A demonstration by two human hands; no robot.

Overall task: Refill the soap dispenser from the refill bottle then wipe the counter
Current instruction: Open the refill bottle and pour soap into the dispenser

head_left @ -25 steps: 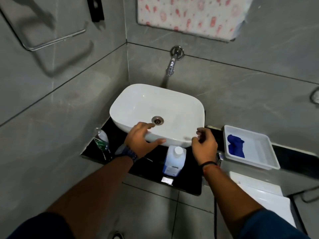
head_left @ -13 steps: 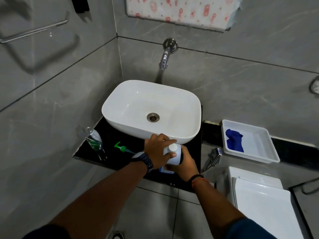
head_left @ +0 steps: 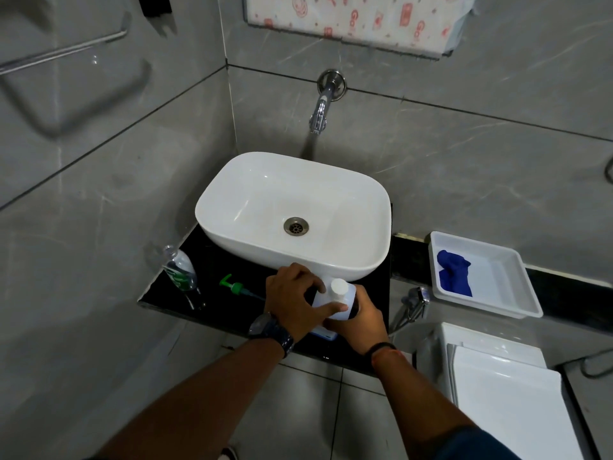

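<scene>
Both hands on the refill bottle [head_left: 335, 302] at the near edge of the black surface [head_left: 212, 293], just in front of the white basin [head_left: 292, 214]. Left hand [head_left: 293, 305] draped over the bottle's left shoulder, fingers [head_left: 311, 287] curled close around it, thumb across the front face. Right hand [head_left: 360, 318] cupped from the right and the near side, fingers wrapped on the body, palm underneath the lower part. Looks like a steadying grip: one hand to brace, the other free to go for the cap, which sits white, round and still screwed on at the top.

Bottle itself: pale, translucent plastic, squarish shoulders, a blue label edge peeking out near the bottom. Fill level hidden behind the hands.

Over to the left, the clear soap dispenser [head_left: 180, 272] standing open-necked near the wall, its green pump [head_left: 236, 287] lying on the surface between dispenser and hands. Ready for pouring, by the look of it. Blue cloth [head_left: 453, 273] waiting in the white tray [head_left: 517, 290] on the right, presumably for the wipe.
</scene>
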